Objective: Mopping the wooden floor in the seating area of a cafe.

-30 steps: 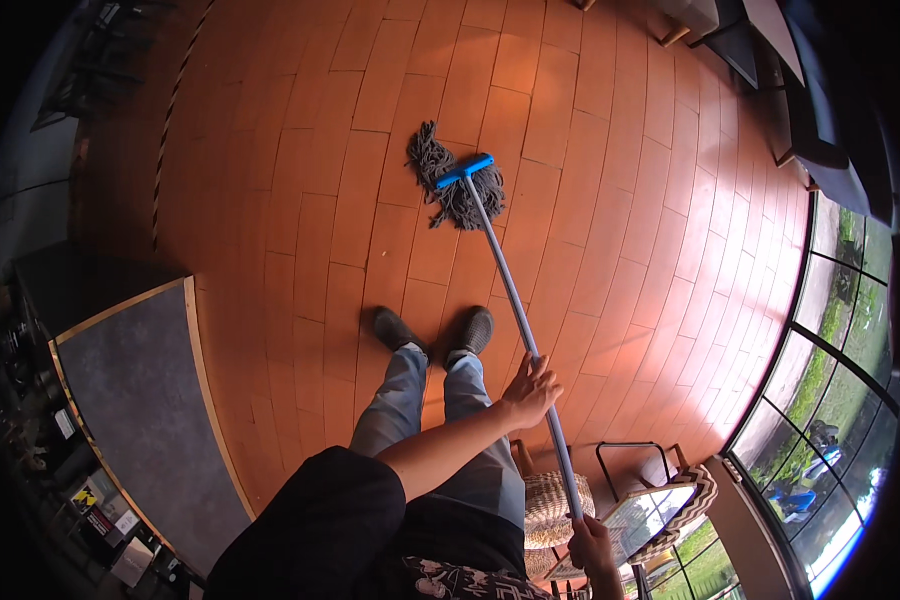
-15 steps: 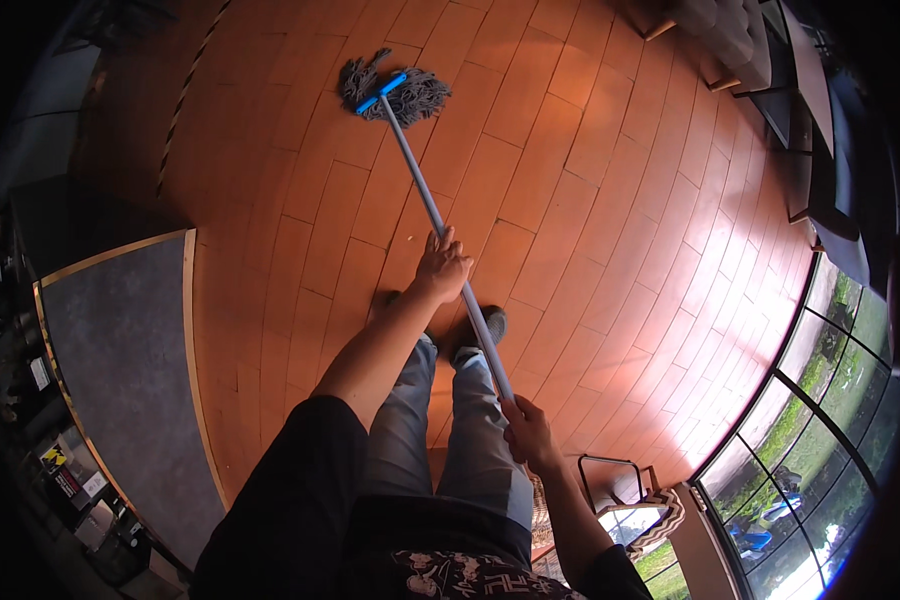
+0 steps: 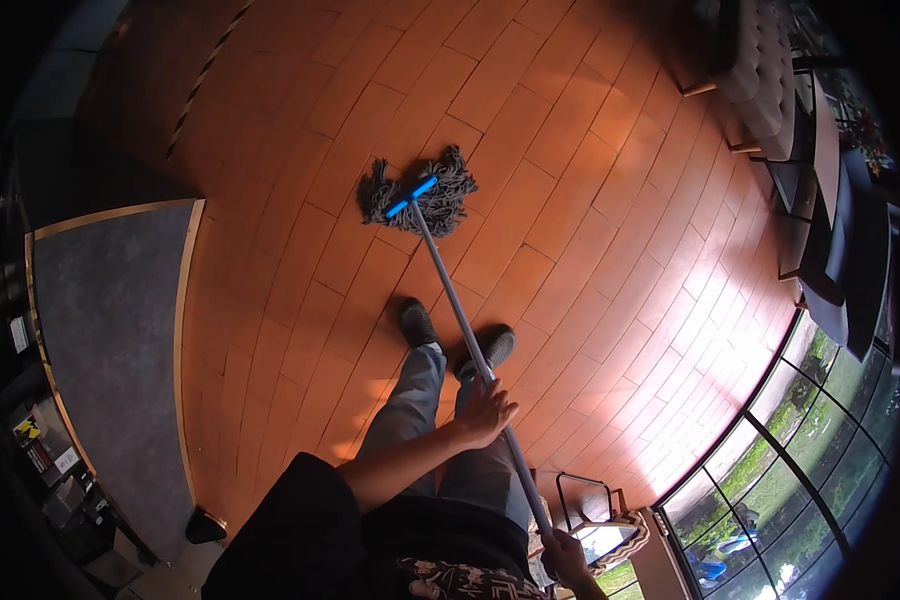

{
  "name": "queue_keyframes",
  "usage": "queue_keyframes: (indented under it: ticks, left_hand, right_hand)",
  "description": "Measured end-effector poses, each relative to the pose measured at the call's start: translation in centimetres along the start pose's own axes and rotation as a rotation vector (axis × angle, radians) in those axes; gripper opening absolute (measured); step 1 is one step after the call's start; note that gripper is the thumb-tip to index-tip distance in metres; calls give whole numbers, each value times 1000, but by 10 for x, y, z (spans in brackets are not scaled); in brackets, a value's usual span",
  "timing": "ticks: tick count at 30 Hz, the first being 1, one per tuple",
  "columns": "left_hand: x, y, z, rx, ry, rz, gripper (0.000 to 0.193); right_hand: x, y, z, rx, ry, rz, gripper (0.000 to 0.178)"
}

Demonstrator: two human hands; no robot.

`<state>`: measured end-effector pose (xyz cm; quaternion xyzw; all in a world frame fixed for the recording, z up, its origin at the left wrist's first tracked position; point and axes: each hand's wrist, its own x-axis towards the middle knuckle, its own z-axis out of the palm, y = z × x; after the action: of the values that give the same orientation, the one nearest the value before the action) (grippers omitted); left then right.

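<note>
1. The mop [image 3: 451, 290] is held in both hands, its strands [image 3: 454, 205] spread on the floor [image 3: 570, 250] beyond the shoes [image 3: 416, 322].
2. The handle [image 3: 463, 320] is slanted, its long axis being run from the strands at upper left to lower right, over the right shoe's inner side.
3. The strands are located ahead and to the left of both hands. The left hand [image 3: 487, 413] is placed nearer them; the right hand [image 3: 565, 555] is placed towards the handle's near end.
4. The handle is gripped by the fingers of each hand.
5. The blue bar [image 3: 411, 199] is set roughly crosswise to the handle.
6. No writing is made out on the mop. Print is noted on the shirt [image 3: 450, 580] and labels on packages [image 3: 38, 440] at far left.
</note>
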<state>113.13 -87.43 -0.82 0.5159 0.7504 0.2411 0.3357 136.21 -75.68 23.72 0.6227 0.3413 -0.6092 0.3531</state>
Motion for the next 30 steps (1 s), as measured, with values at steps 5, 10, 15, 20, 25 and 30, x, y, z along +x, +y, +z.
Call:
queue_keyframes:
  ticks: [5, 10, 15, 20, 25, 30]
  left_hand:
    - [57, -131, -77, 251, 131, -42, 16]
    - [99, -243, -193, 569, 51, -326, 24]
    - [85, -245, -186, 551, 19, -320, 12]
    - [56, -156, -105, 332, 16, -195, 10]
    - [24, -55, -34, 85, 49, -177, 12]
    - [55, -47, -47, 52, -53, -94, 16]
  right_hand:
    - [76, -128, 79, 3, -91, -106, 25]
    - [133, -240, 178, 30, -168, -333, 32]
    - [139, -215, 192, 47, -157, -313, 30]
    - [94, -130, 117, 33, -65, -107, 28]
    - [20, -45, 72, 105, 11, -49, 24]
    - [22, -41, 63, 224, 86, -20, 23]
